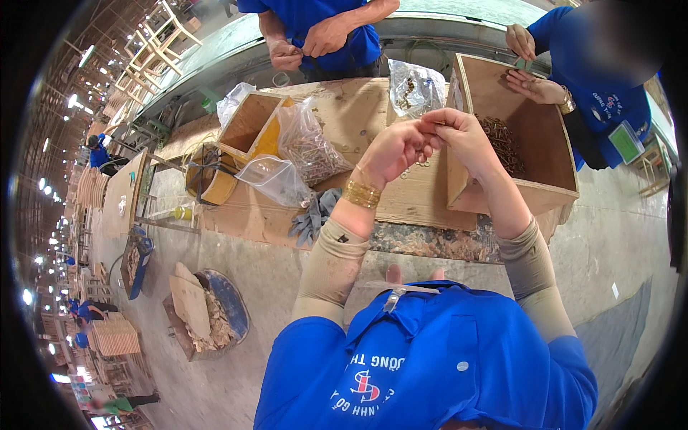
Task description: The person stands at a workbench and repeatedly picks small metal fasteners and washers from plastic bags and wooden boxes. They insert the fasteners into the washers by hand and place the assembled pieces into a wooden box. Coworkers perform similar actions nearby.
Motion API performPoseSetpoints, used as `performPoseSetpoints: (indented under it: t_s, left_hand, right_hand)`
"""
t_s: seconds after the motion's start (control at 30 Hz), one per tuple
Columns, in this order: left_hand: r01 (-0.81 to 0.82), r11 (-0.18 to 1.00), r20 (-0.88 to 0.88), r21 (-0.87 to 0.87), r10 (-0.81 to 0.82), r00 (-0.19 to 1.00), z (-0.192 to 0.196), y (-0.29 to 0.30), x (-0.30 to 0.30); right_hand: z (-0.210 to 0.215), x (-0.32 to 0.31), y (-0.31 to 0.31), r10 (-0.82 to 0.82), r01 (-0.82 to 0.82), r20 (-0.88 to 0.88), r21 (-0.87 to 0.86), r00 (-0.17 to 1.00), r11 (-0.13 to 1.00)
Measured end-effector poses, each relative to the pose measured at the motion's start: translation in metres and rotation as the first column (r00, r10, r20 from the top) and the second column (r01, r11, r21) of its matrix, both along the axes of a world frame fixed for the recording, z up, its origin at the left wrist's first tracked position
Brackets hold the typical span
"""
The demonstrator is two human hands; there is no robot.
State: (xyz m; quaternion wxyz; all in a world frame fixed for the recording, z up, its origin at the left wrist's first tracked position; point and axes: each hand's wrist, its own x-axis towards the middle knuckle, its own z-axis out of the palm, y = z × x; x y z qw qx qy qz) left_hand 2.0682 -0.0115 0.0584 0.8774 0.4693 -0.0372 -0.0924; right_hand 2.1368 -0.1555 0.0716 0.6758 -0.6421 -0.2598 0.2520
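Observation:
Over the bench, my left hand (398, 149) and my right hand (464, 135) meet fingertip to fingertip. Both are closed in a pinch around something small, too tiny to make out. Just below the fingers, a few small metal rings (424, 165) show on the board. To the right of my right hand stands a large plywood box (539, 184) with a heap of brass-coloured bolts (504, 143) in it. A clear bag of small yellowish metal parts (410, 87) lies beyond my hands. Left of my left hand is a plastic bag full of screws or bolts (315, 154).
Grey gloves (315, 217) and a crumpled clear bag (271, 180) lie near the bench's front edge. A smaller wooden box (252, 120) stands further left. Two co-workers in blue are across the bench, one reaching over the plywood box. A scrap-wood bin (188, 333) is on the floor.

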Motion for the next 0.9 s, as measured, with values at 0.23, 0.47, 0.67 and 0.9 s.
performPoseSetpoints:
  t_s: [0.23, 0.47, 0.67, 0.9]
  left_hand:
    - [-0.045, 0.998, -0.141, -0.048, 0.038, 0.989, -0.031, 0.035, -0.024]
    - [-0.06, 0.998, -0.228, -0.033, 0.051, 0.972, -0.036, 0.034, -0.021]
    - [-0.074, 0.99, -0.156, -0.119, 0.055, 0.986, -0.032, 0.021, -0.015]
    - [-0.129, 0.991, -0.146, 0.04, 0.134, 0.98, -0.016, 0.006, -0.014]
  right_hand:
    - [0.01, -0.004, -0.004, -0.048, 0.048, 0.006, -0.066, 0.999, 0.997]
    - [0.003, -0.014, -0.004, 0.127, -0.094, 0.108, -0.264, 0.986, 0.96]
    - [-0.013, -0.02, 0.006, 0.108, -0.085, 0.101, -0.21, 0.989, 0.974]
    - [-0.014, -0.018, 0.007, 0.085, -0.017, 0.202, -0.317, 0.976, 0.948]
